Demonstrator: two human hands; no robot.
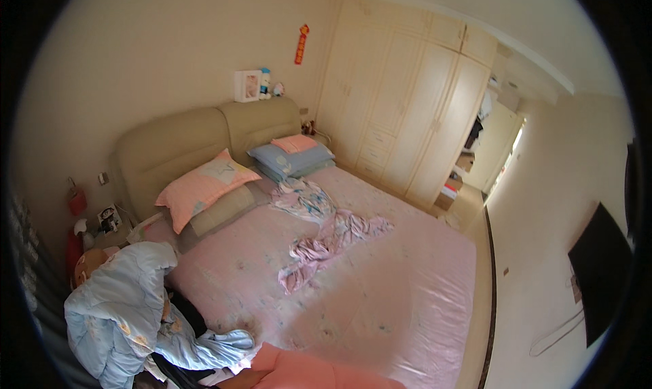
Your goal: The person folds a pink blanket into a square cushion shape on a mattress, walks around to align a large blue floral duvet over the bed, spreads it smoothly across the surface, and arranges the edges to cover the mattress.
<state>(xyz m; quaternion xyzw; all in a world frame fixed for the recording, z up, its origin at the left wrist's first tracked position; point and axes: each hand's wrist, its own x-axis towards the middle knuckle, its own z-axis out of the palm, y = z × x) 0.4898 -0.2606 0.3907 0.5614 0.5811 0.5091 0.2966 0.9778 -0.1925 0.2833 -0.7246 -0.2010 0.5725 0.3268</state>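
Neither of my hands is in view. A strip of bare arm [246, 379] shows at the bottom edge beside coral-coloured clothing [310, 371]. Before me is a wide bed with a pink floral sheet [244, 292]. A crumpled pink cloth [326, 246] lies across its middle. Touching it is a bunched white-and-blue patterned cloth [303, 198]. At the lower left, a light blue quilt [117, 297] is heaped up beside the bed, with black fabric [188, 310] partly under it. An orange pillow [206, 188] leans on a beige one near the headboard [173, 139].
Blue pillows [293, 160] carry a folded orange cloth [294, 143]. A nightstand [114, 236] with a photo stands at the left. Tall wardrobes [397, 99] line the far wall. A narrow floor strip [473, 307] runs between bed and right wall, where a television [603, 277] hangs.
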